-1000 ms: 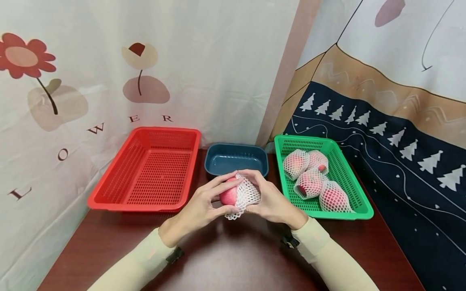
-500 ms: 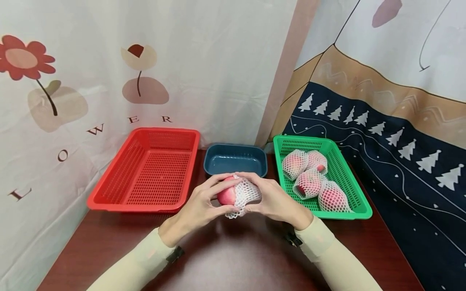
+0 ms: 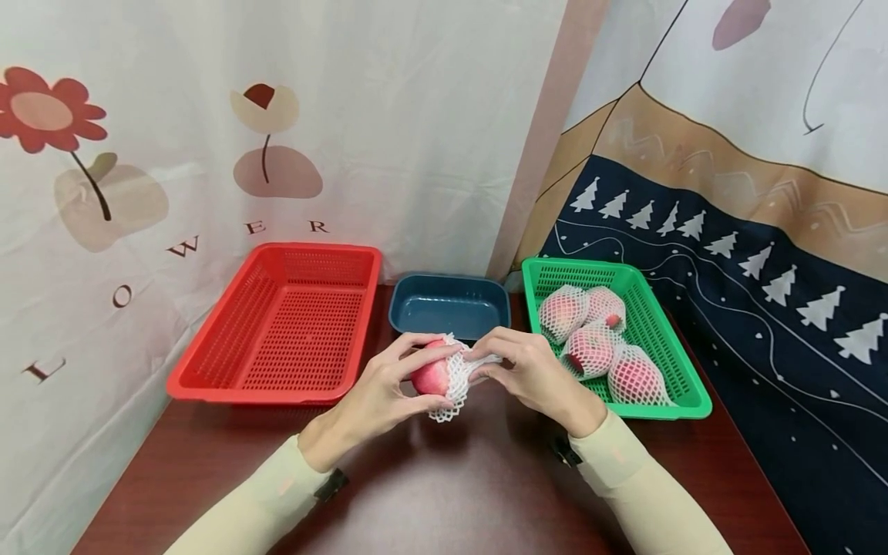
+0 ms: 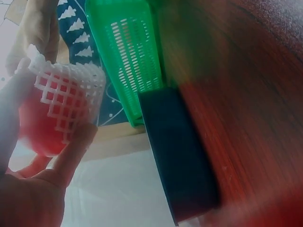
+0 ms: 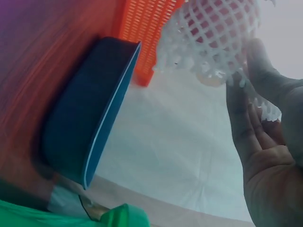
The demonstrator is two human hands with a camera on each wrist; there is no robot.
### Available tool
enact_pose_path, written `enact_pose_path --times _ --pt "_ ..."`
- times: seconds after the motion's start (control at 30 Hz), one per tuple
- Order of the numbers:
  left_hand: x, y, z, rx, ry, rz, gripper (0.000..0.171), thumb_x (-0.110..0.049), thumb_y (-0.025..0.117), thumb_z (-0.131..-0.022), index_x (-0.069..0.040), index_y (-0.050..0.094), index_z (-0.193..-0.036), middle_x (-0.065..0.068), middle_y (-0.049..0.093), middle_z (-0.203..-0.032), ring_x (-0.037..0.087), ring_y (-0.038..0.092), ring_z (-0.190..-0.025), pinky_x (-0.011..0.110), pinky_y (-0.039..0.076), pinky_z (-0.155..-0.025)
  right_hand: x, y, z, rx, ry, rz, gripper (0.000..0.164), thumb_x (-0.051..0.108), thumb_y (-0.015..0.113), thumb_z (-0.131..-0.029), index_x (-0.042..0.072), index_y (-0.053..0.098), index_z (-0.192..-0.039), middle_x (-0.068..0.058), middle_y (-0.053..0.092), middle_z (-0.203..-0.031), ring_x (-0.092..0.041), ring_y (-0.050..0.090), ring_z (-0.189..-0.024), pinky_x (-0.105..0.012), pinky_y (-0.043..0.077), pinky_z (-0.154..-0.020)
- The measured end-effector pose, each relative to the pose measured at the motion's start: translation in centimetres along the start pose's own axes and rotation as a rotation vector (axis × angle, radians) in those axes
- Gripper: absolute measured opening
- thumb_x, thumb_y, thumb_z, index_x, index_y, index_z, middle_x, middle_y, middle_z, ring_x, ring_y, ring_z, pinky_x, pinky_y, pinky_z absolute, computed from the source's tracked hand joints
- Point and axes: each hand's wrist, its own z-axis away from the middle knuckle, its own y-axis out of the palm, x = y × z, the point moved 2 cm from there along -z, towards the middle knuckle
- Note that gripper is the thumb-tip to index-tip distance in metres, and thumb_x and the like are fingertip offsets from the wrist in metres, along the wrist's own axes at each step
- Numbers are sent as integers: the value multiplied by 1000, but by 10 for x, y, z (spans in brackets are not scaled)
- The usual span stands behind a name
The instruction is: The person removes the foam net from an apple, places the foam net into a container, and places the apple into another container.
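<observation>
My left hand (image 3: 381,391) holds a red-pink apple (image 3: 430,378) above the table, its thumb below and its fingers over the top. A white foam net sleeve (image 3: 455,378) covers the apple's right part, and the left part is bare. With thumb and fingers my right hand (image 3: 541,379) pinches the gathered right end of that sleeve. In the right wrist view the foam net sleeve (image 5: 218,35) stretches from the fingertips toward the fruit. From the left wrist view, red skin of the apple (image 4: 40,125) shows below the mesh.
A red basket (image 3: 298,339) without fruit stands at the left. Behind the hands sits a dark blue basin (image 3: 451,312). At the right, a green basket (image 3: 669,366) holds several net-wrapped fruits (image 3: 634,376). A printed curtain (image 3: 430,154) hangs behind the brown table (image 3: 444,493).
My right hand has shifted from cupping the sleeved side of the apple to pinching the sleeve's end, moving slightly right. The sleeve is now drawn to a narrow tail. The left hand stays nearly still.
</observation>
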Motion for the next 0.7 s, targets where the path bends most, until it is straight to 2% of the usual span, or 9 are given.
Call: enact_pose_path --times 0.23,0.47,0.57,0.7 --pt "0 -5 2 -8 -10 19 77 -22 106 -87 -22 75 -157 10 66 -156 27 71 -135 29 72 -88 0 0 1 -71 44 -129 35 -7 95 -89 11 88 -119 -10 88 -120 -26 85 -106 -28 72 -87" --pt "2 -8 3 7 34 -11 80 -18 106 -86 -20 73 -159 12 66 -157 27 69 -136 25 71 -86 1 -4 1 -132 79 -141 33 -4 96 -90 13 88 -117 -8 86 -123 -24 83 -110 -22 69 -92" --pt "4 -9 4 -12 56 -24 82 -16 106 -86 -18 72 -160 13 67 -157 27 70 -135 22 70 -85 1 -6 0 -116 98 -129 35 -3 96 -89 14 87 -118 -6 85 -123 -21 82 -110 -22 69 -89" --pt "5 -10 4 -47 72 -62 84 -13 106 -85 -16 71 -161 13 68 -156 28 71 -135 21 69 -90 1 -7 1 -59 147 -84 35 -1 97 -91 14 84 -119 -5 84 -121 -17 79 -103 -28 71 -83"
